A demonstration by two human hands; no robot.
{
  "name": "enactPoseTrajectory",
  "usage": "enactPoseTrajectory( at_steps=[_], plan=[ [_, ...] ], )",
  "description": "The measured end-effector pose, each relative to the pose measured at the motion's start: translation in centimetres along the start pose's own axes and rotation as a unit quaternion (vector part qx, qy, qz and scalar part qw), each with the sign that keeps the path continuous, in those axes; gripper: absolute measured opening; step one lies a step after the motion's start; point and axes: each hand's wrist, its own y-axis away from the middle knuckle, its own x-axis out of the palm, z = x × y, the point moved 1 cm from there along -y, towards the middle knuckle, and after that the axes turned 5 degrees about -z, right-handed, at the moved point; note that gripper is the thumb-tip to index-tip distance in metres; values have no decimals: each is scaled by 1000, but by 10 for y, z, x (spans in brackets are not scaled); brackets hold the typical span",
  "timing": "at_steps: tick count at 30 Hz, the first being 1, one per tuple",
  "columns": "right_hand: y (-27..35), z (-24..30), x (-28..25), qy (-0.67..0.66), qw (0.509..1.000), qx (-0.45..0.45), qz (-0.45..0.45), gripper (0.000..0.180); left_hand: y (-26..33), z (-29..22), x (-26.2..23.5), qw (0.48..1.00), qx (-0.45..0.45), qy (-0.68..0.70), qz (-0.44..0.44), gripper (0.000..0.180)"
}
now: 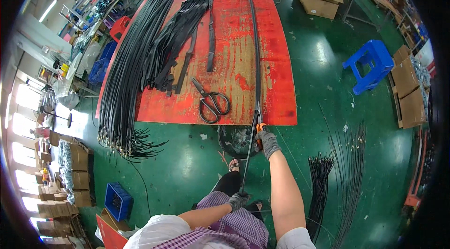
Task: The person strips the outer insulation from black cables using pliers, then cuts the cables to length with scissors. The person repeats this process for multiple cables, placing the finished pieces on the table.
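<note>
My right hand (268, 142), in a grey glove, is closed around the orange handles of a pair of pliers (259, 132) at the red table's near edge. The jaws are at the near end of a long black strip (256, 61) that runs up the table; whether they bite it is too small to tell. Closer to my body, my gloved left hand (238, 200) grips a thin black cable (247, 164), which stretches up to the pliers. Black-handled scissors (209, 102) lie on the table left of the pliers, their blades pointing away.
Bundled black cables (123, 75) hang over the left edge of the worn red table (279, 71), beside flat black strips (180, 29). A dark round bin (229, 143) stands below the edge. More cables (321, 178) hang at right. A blue stool (370, 64) and cardboard box (318, 0) stand farther right.
</note>
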Motion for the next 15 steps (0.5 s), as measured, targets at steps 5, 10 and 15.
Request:
enactPoseTrajectory(
  at_steps=[5,10,15],
  plan=[
    [4,1,2,-21,1000,2,6,9,-5,4,-9,999,-26,42,-3,15],
    [0,-3,-1,4,999,-27,35,10,24,-36,-6,999,20,45,-13,13],
    [6,5,2,-49,997,50,11,9,53,-157,6,990,44,123,-45,21]
  ],
)
